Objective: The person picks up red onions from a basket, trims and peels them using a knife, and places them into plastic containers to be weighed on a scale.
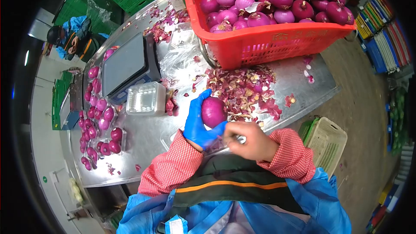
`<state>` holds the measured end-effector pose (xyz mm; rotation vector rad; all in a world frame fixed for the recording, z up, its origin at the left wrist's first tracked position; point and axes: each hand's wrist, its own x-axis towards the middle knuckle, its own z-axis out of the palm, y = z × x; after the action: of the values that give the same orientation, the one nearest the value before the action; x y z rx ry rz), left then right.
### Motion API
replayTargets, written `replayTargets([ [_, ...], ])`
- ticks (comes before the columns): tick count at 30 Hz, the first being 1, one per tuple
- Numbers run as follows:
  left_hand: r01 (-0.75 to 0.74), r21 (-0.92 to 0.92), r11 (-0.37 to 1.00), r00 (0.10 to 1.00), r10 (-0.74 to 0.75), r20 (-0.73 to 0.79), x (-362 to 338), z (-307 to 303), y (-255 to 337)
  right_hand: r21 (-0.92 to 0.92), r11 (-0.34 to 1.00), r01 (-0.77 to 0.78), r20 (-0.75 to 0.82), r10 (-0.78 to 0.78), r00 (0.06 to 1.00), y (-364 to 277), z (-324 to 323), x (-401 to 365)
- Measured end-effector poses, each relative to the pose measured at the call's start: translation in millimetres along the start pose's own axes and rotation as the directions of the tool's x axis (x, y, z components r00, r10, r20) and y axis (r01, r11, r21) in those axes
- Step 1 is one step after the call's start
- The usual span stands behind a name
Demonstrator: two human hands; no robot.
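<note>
My left hand [197, 123], in a blue glove, is wrapped round a smooth red onion [214, 112] above the steel table. My bare right hand [253, 142] is closed just below and right of the onion, close to the gloved thumb. A small shiny spot shows between its curled fingers, but what they hold is too blurred to make out. Loose onion skins [242, 91] lie in a heap right beyond the held onion. A stack of clear plastic trays [146, 99] stands to the left of my gloved hand.
A red crate [273, 43] full of red onions stands at the back of the table [143, 136]. Left are a scale [125, 63] and several onions in clear trays [104, 147]. A pale basket [327, 143] sits low at right. Another person [76, 39] is at far left.
</note>
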<state>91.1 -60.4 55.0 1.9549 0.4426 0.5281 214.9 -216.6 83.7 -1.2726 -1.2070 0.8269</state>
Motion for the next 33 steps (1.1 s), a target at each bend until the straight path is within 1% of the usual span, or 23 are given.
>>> replayTargets([
  [2, 0.112, -0.137, 0.984, 0.994, -0.111, 0.019, -4.6, -4.0, -17.1, 0.268, 0.932, -0.244, -0.224, 0.306, 0.925, 10.9, -4.4, -0.9],
  [3, 0.198, -0.264, 0.944, 0.980, -0.194, 0.041, -6.9, -5.4, -16.5, 0.172, 0.918, -0.359, -0.236, 0.392, 0.889, 22.5, -16.6, 1.0],
  [4, 0.231, -0.341, 0.911, 0.973, -0.219, 0.073, -8.7, -6.7, -14.7, -0.068, 0.925, -0.375, -0.316, 0.336, 0.887, 33.3, -20.2, 2.0],
  [6, 0.293, -0.484, 0.824, 0.956, -0.262, 0.133, -14.8, -9.1, -11.9, 0.116, 0.962, -0.248, -0.254, 0.270, 0.929, 54.2, -11.5, 2.1],
  [7, 0.280, -0.462, 0.841, 0.960, -0.240, 0.143, -19.5, -6.1, -13.9, 0.409, 0.838, -0.361, -0.059, 0.419, 0.906, 56.8, -13.5, 0.3],
  [8, 0.254, -0.410, 0.876, 0.965, -0.203, 0.164, -24.5, -3.2, -16.7, 0.627, 0.609, -0.486, 0.176, 0.496, 0.850, 57.7, -15.3, -0.3],
  [9, 0.254, -0.356, 0.899, 0.963, -0.201, 0.179, -30.1, 1.6, -15.7, 0.718, 0.499, -0.485, 0.258, 0.456, 0.852, 67.6, -8.7, -3.2],
  [12, 0.179, -0.154, 0.972, 0.974, -0.153, 0.166, -50.3, -3.5, -21.5, 0.747, 0.451, -0.489, 0.295, 0.434, 0.851, 84.3, 10.9, -6.5],
  [14, 0.153, -0.017, 0.988, 0.972, -0.148, 0.183, -61.4, -31.6, -30.0, 0.609, 0.556, -0.566, 0.268, 0.527, 0.806, 79.4, 19.0, -2.0],
  [15, 0.100, 0.141, 0.985, 0.984, -0.119, 0.129, -72.4, -45.0, -47.5, 0.498, 0.619, -0.608, 0.245, 0.572, 0.783, 76.8, 21.7, 1.0],
  [16, -0.034, 0.327, 0.944, 0.993, -0.005, 0.117, -78.0, -59.0, -65.7, 0.377, 0.668, -0.642, 0.211, 0.613, 0.762, 75.6, 24.4, 3.0],
  [17, -0.035, 0.558, 0.829, 0.978, -0.087, 0.191, -86.3, -71.8, -73.3, 0.164, 0.913, -0.373, -0.014, 0.380, 0.925, 90.2, 41.6, 6.6],
  [18, -0.063, 0.749, 0.660, 0.953, -0.184, 0.242, -93.2, -82.3, -77.5, -0.011, 0.926, -0.377, -0.028, 0.377, 0.926, 84.8, 48.1, 13.2],
  [19, -0.046, 0.773, 0.633, 0.937, -0.241, 0.253, -100.8, -88.6, -78.4, -0.187, 0.909, -0.372, -0.040, 0.371, 0.928, 75.9, 51.9, 20.9],
  [20, -0.029, 0.797, 0.604, 0.918, -0.300, 0.260, -110.2, -93.1, -78.4, -0.357, 0.864, -0.354, -0.048, 0.362, 0.931, 70.4, 58.4, 27.3],
  [21, -0.014, 0.820, 0.572, 0.896, -0.357, 0.264, -117.5, -98.1, -79.0, -0.428, 0.834, -0.348, -0.075, 0.351, 0.933, 72.3, 70.7, 32.1],
  [24, 0.085, 0.799, 0.596, 0.912, -0.370, 0.178, -136.9, -112.0, -83.8, -0.610, 0.775, -0.165, -0.065, 0.159, 0.985, 86.7, 102.7, 40.4],
  [25, 0.144, 0.740, 0.657, 0.939, -0.328, 0.108, -148.0, -116.3, -90.7, -0.744, 0.662, -0.092, 0.034, 0.175, 0.984, 86.5, 120.5, 46.9],
  [26, 0.193, 0.673, 0.714, 0.957, -0.289, 0.032, -161.4, -120.1, -103.2, -0.741, 0.665, -0.099, 0.108, 0.262, 0.959, 83.0, 127.3, 52.3],
  [27, 0.233, 0.598, 0.767, 0.966, -0.253, -0.051, -171.4, -124.3, -114.8, -0.729, 0.681, -0.071, 0.147, 0.257, 0.955, 86.9, 132.3, 53.3],
  [28, 0.248, 0.598, 0.762, 0.967, -0.234, -0.102, -177.7, -129.0, -123.9, -0.716, 0.697, -0.043, 0.188, 0.252, 0.949, 90.1, 136.5, 53.5],
  [31, 0.281, 0.576, 0.768, 0.957, -0.175, -0.233, -185.5, -140.6, -144.7, -0.566, 0.813, -0.138, 0.086, 0.225, 0.971, 91.2, 129.7, 51.0],
  [33, 0.364, 0.345, 0.865, 0.925, -0.290, -0.247, -176.0, -146.5, -157.3, -0.503, 0.822, -0.268, -0.029, 0.294, 0.956, 121.5, 121.7, 46.1],
])
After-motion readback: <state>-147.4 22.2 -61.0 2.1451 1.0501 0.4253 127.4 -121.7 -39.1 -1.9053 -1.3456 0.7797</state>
